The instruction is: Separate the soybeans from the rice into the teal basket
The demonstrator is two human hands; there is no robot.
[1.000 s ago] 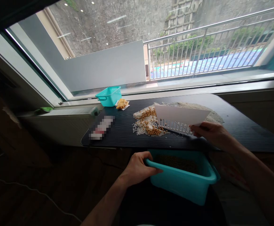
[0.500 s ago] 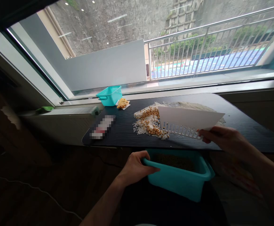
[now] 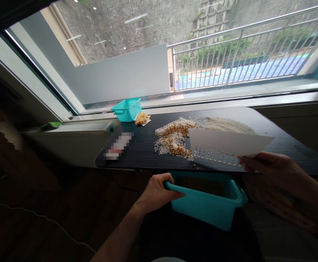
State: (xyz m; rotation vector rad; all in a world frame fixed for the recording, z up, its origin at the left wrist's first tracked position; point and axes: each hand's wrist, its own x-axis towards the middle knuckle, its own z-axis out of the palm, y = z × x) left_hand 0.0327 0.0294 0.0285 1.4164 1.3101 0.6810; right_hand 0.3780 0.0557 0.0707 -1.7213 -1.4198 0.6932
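My left hand (image 3: 159, 191) is closed on the left rim of a teal plastic bin (image 3: 210, 209) held just below the front edge of the black table (image 3: 284, 145); brownish beans lie in the bin. My right hand (image 3: 270, 169) grips a white slotted scoop (image 3: 227, 145), which hangs low over the table's front edge above the bin. Left of the scoop lies a pile of golden beans mixed with white rice (image 3: 175, 140). More white rice (image 3: 224, 124) is heaped behind the scoop.
A smaller teal bin (image 3: 127, 108) stands at the table's far left corner beside a yellow crumpled wrapper (image 3: 141, 118). A small blurred packet (image 3: 118, 146) lies on the left part of the table. A radiator ledge (image 3: 79, 128) runs to the left, the window behind.
My right hand has drawn the white scoop to the right and toward me, from the bean pile to the table's front edge. The teal bin has shifted slightly left and up.
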